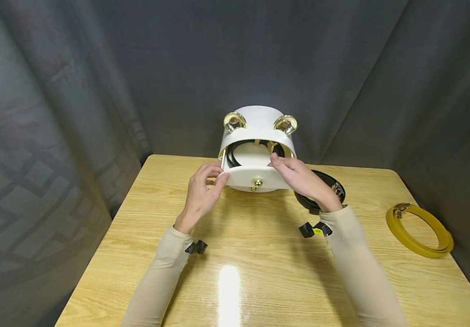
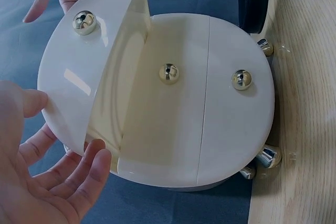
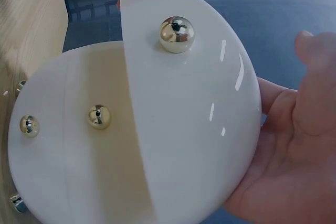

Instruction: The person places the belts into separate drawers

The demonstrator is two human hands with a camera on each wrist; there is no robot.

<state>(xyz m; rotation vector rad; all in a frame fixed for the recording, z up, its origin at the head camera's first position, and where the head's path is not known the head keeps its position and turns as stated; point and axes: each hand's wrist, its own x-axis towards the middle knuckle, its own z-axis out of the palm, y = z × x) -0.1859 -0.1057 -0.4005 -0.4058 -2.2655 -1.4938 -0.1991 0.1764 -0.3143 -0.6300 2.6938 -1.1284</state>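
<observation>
My left fingers [image 2: 98, 176] pinch the curved white drawer [image 1: 240, 176]; right fingers [image 3: 275, 95] rest uncurled. Grey fabric curtains [image 1: 235, 59] back the wood-grain table [image 1: 275, 272].

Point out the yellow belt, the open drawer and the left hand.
Yellow belt [image 1: 408, 238]: head view, near side of its coil.
Open drawer [image 2: 79, 59]: left wrist view, its white front panel.
Left hand [image 1: 202, 190]: head view, back of the hand.

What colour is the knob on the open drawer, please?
The knob is shiny gold; the right wrist view shows it best.
</observation>
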